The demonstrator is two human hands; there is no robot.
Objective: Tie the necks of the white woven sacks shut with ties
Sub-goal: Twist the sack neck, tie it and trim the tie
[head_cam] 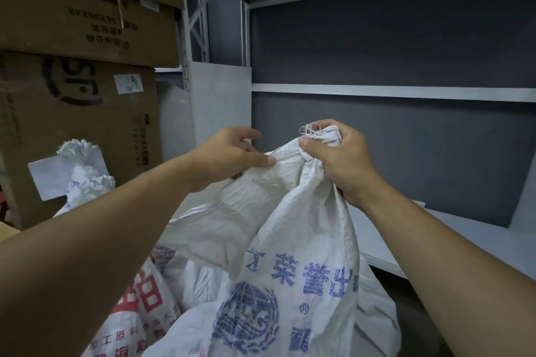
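Our right hand (339, 159) clamps the bunched neck of the white sack (290, 240) to hold the gather, with the tie (309, 128) looped just above its thumb. Our left hand (232, 153), beside it, pinches loose fabric, probably to feed it in.

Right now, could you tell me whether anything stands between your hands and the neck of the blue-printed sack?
Nothing visible does. The right hand grips the bunched neck of the sack, and the left hand pinches the cloth just beside it. A thin pale loop sticks out at the top of the neck.
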